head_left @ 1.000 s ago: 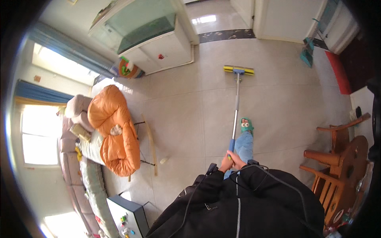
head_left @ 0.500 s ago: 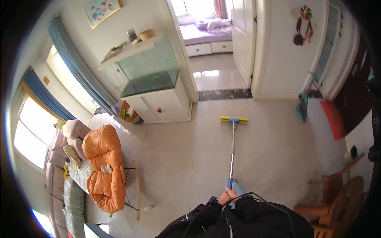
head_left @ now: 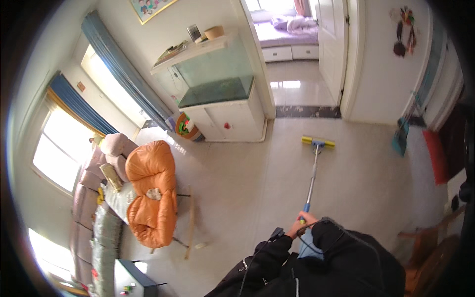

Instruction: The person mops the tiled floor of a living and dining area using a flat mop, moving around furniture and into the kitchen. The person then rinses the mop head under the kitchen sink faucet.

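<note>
My left hand (head_left: 296,228) and my right hand (head_left: 308,218) are closed together round the blue grip of a long mop (head_left: 311,180). The yellow sponge head (head_left: 318,142) with its blue mount rests on the pale tiled floor (head_left: 257,183) ahead of me, before a doorway. A light blue trouser leg (head_left: 309,247) shows just under my hands, between my black sleeves, with dark cords across them.
An orange rocking chair (head_left: 151,166) and sofa (head_left: 84,213) stand left, a low table (head_left: 123,277) lower left. A white cabinet with glass tank (head_left: 230,121) flanks the doorway (head_left: 307,111). Right are a teal dustpan (head_left: 400,138), red mat (head_left: 435,158) and wooden chairs (head_left: 425,257).
The view has tilted up toward the doorway and swung slightly left since a second ago. The mop head sits a little farther right relative to the doorway, and both hands still hold the handle.
</note>
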Motion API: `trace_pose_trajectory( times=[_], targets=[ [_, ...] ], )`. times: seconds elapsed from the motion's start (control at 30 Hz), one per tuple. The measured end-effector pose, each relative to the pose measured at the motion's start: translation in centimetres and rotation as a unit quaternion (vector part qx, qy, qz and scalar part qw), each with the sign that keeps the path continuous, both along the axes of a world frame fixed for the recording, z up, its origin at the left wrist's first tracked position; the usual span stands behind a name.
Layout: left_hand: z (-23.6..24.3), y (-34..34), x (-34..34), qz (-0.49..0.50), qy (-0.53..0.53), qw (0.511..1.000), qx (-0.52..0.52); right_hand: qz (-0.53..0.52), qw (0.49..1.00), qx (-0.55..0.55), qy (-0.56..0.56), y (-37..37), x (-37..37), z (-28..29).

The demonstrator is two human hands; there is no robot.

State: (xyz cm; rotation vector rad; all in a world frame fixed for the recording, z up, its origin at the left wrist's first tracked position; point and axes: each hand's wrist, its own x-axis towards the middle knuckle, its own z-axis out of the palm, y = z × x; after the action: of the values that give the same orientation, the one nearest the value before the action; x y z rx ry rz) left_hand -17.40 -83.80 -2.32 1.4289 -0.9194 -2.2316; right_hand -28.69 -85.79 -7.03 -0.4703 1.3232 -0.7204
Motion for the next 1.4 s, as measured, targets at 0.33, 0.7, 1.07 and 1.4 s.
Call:
trace_pose_trajectory(
  times=[0.33, 0.7, 1.07, 1.4],
  targets=[
    [-0.7, 17.5, 14.8, -0.139, -0.103, 0.984, -0.051, -0.212, 0.97, 0.094, 0.067, 16.4, 16.7, 1.7],
    [-5.0, 8.9, 3.4, -0.265, -0.179, 0.928, -0.193, -0.029, 0.964, 0.014, 0.264, 11.2, 5.4, -0.8],
    [-2.7, -16.0, -20.7, -0.183, -0.092, 0.973, -0.103, 0.061, 0.969, -0.026, 0.239, -16.0, -21.3, 0.3],
    [4.1, -12.3, -12.4, -0.167, -0.046, 0.984, -0.029, -0.069, 0.978, 0.026, 0.193, -15.5, -12.6, 5.5]
  ],
)
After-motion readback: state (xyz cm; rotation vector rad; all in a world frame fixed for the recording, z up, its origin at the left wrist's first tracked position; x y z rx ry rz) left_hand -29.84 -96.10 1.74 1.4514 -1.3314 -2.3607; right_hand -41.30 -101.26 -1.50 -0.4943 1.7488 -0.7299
